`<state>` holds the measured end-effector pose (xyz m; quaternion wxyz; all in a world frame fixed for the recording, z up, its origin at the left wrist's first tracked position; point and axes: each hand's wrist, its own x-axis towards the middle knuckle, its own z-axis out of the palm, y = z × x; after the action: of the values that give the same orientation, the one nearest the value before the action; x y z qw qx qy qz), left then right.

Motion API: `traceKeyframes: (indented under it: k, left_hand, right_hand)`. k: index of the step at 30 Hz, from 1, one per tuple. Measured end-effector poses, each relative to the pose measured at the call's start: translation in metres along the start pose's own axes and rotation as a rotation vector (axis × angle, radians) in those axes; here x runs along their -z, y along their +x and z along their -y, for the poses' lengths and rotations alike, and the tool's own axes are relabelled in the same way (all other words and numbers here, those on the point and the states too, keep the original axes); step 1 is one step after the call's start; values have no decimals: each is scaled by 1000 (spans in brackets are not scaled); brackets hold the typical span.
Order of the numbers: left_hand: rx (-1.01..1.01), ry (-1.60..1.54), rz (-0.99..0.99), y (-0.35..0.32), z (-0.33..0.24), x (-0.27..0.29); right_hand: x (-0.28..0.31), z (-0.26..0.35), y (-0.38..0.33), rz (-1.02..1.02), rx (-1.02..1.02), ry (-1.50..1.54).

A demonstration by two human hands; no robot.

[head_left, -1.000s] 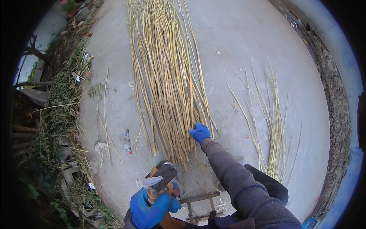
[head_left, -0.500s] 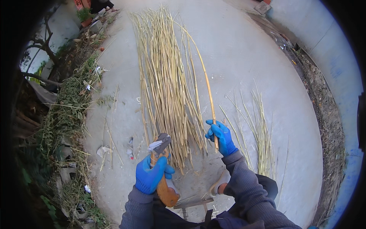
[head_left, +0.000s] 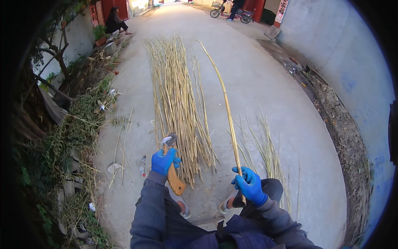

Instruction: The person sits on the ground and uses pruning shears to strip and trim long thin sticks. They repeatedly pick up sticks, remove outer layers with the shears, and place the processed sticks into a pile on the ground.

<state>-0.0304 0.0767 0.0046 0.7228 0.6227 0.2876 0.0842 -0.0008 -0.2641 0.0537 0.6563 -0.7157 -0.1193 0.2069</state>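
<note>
My left hand (head_left: 161, 161), in a blue glove, is closed around a tool with a curved wooden handle (head_left: 175, 183). Its short dark metal head, with something white at it, points away from me; the exact kind is unclear. My right hand (head_left: 251, 186), gloved alike, grips the thick lower end of a long yellowish stalk (head_left: 228, 108). That stalk leans up and away, bending left at its thin tip. Between and beyond my hands a large pile of dry stalks (head_left: 176, 103) lies lengthwise on the ground, its thicker ends toward me.
Thinner stalks (head_left: 271, 155) lie in a loose bunch at the right. Weeds and litter (head_left: 76, 120) line the left edge; a pale wall (head_left: 327, 45) runs along the right. Far off, a person sits (head_left: 116, 20) at the left, and another is beside a two-wheeler (head_left: 232, 13).
The view has tipped up, showing more of the far lane. My right hand is lower in the picture, with the stalk more upright. The tool stays in my left hand.
</note>
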Motion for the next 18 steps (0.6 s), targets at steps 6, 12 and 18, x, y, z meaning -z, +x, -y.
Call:
traceKeyframes:
  k: [6,12,18]
  left_hand:
    - [-8,16,-5,-4,14,6]
    - [7,75,116,-69,11,-6]
    - [260,69,411,-186,-3,-4]
  right_hand:
    - [1,-12,-33,218,-156,243]
    - [-4,-15,4,339,2,357]
    - [-31,-5,23,306,-177,185]
